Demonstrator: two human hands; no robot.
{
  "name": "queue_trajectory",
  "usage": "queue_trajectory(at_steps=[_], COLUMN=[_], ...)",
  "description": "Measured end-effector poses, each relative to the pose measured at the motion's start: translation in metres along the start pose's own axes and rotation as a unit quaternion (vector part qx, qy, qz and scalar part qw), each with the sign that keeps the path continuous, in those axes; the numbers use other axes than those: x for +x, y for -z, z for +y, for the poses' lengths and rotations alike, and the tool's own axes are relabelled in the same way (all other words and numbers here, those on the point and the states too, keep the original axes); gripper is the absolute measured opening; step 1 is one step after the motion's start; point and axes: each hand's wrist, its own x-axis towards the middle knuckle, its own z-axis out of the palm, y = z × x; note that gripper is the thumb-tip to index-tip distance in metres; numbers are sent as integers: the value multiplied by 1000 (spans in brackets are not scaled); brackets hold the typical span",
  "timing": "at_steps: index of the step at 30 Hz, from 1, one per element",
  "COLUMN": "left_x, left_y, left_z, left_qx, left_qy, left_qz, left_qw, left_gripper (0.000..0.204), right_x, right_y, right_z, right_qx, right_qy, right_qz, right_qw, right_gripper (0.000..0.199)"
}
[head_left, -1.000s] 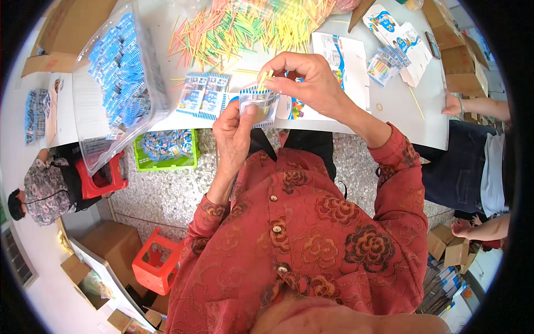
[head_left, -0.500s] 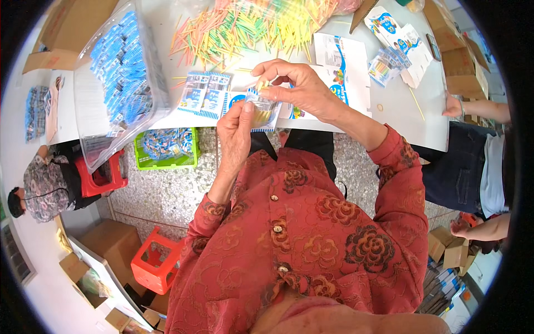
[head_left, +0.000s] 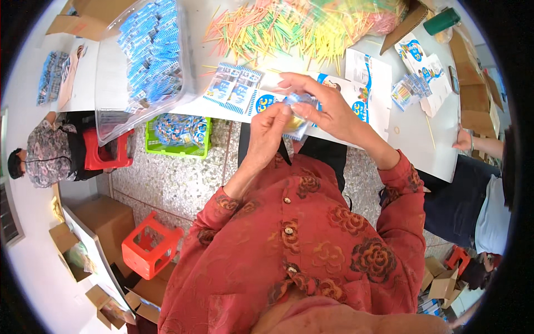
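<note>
A small clear packet is held above the desk's near edge, pinched between both hands. The left hand is closed on its lower side; the right hand is closed over its top, fingers curled. Printed cards lie just beyond on the desk, with coloured sticks heaped toward the far edge. Step judged: packet being filled or closed. A steady pinch along the opening is called for next.
</note>
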Motion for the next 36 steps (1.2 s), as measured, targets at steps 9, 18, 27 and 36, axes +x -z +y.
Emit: queue_trajectory(at_steps=[9, 18, 27, 36], left_x=[9, 6, 6, 10], left_y=[-4, 0, -26, -24], left_z=[3, -9, -28, -14], left_qx=[-30, 18, 86, 94], left_qy=[-28, -2, -40, -34], left_qz=[63, 40, -30, -22], left_qw=[997, 999, 995, 995], left_gripper=[15, 13, 14, 23], right_x=[-11, -29, -72, -129], right_y=[6, -4, 19, 139], right_z=[14, 29, 32, 95], right_qx=[19, 102, 65, -234], right_qy=[-131, -91, -116, -149], right_qz=[89, 70, 99, 370], right_qw=[987, 988, 986, 887], right_gripper=[17, 29, 26, 32])
